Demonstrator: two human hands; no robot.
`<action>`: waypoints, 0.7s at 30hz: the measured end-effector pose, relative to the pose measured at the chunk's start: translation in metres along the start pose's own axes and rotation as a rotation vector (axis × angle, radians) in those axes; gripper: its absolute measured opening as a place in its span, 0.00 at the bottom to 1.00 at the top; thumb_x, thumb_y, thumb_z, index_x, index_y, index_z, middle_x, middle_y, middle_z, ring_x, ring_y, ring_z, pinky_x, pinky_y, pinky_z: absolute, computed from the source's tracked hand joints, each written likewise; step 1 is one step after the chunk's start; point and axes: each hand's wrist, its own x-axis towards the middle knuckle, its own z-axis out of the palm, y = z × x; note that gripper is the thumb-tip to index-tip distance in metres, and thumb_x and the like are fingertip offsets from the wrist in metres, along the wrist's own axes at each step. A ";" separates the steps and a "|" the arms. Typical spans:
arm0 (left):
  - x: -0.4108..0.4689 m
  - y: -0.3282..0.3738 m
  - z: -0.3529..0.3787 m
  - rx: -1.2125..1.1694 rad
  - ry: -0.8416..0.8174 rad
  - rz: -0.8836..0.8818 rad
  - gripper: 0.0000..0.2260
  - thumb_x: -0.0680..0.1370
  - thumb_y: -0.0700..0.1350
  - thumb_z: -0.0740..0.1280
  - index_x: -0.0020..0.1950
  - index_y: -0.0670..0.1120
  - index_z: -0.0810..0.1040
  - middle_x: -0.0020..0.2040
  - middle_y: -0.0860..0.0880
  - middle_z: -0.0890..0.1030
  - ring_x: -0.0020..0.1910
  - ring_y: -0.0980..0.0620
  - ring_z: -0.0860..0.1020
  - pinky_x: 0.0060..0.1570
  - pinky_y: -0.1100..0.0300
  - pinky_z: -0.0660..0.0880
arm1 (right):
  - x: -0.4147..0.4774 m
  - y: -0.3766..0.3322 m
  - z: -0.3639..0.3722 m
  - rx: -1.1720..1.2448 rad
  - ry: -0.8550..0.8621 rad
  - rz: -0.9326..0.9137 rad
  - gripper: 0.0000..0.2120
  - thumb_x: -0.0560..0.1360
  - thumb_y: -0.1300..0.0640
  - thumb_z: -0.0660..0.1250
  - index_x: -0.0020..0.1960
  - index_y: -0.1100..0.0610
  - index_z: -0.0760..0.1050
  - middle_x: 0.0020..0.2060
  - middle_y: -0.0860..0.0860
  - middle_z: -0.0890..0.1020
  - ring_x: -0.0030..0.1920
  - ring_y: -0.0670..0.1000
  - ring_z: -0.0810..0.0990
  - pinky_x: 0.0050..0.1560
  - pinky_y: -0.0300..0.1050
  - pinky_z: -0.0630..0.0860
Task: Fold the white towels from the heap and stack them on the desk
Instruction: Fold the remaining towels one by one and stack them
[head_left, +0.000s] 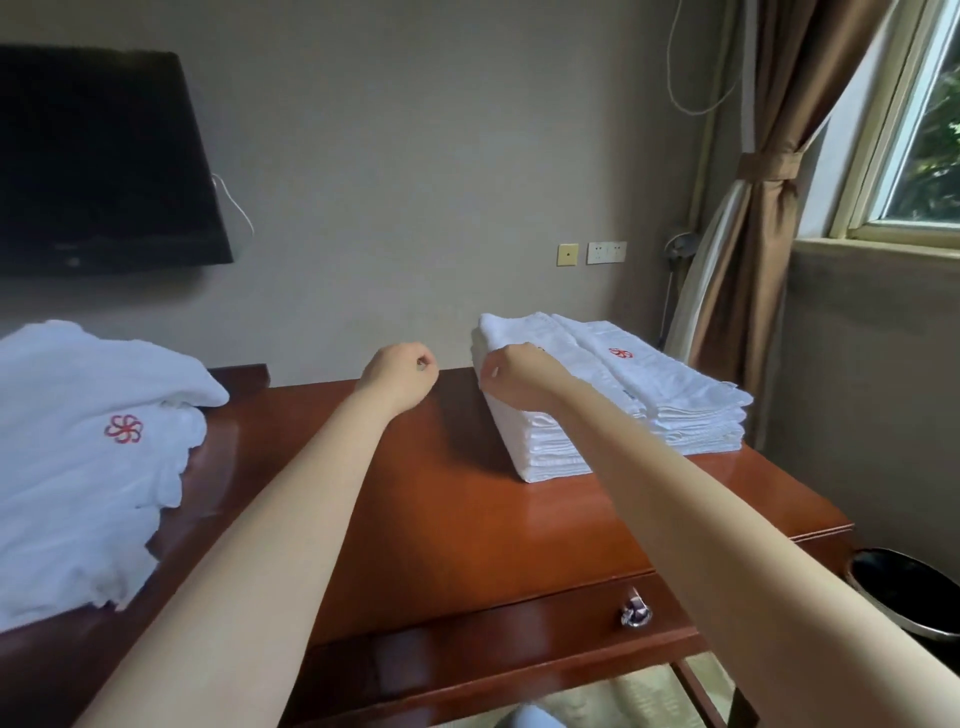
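Observation:
A heap of unfolded white towels (78, 457) with a red flower logo lies on the left end of the brown desk (415, 509). Two stacks of folded white towels stand at the back right: a nearer stack (545, 447) and a farther stack (691, 405). My left hand (402, 374) hovers over the bare desk left of the stacks, its fingers curled and holding nothing. My right hand (514, 376) is at the top left edge of the nearer stack with its fingers curled. Whether it pinches the top towel is hidden.
A dark TV (98, 156) hangs on the wall at the left. The desk has a drawer with a metal knob (635, 613) at the front. A black bin (914, 597) stands on the floor at the right, below a brown curtain (737, 270) and a window.

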 end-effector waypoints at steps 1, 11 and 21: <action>-0.006 -0.007 -0.011 0.010 -0.017 -0.006 0.12 0.79 0.43 0.60 0.56 0.46 0.80 0.59 0.46 0.79 0.58 0.44 0.75 0.58 0.54 0.73 | -0.001 -0.012 -0.004 -0.031 -0.038 -0.009 0.11 0.78 0.54 0.60 0.51 0.56 0.79 0.45 0.53 0.80 0.47 0.55 0.75 0.48 0.47 0.74; -0.070 -0.106 -0.097 0.094 -0.209 -0.171 0.14 0.79 0.48 0.62 0.62 0.45 0.78 0.62 0.46 0.77 0.59 0.46 0.75 0.60 0.53 0.73 | 0.008 -0.140 0.004 -0.034 -0.059 -0.221 0.09 0.77 0.54 0.61 0.52 0.52 0.78 0.49 0.50 0.81 0.43 0.52 0.76 0.45 0.43 0.74; -0.089 -0.227 -0.121 0.107 -0.025 -0.436 0.13 0.75 0.39 0.60 0.30 0.46 0.67 0.31 0.48 0.67 0.38 0.47 0.68 0.34 0.56 0.66 | 0.057 -0.226 0.070 0.072 -0.228 -0.354 0.11 0.78 0.54 0.62 0.57 0.55 0.78 0.44 0.50 0.78 0.53 0.53 0.78 0.55 0.47 0.77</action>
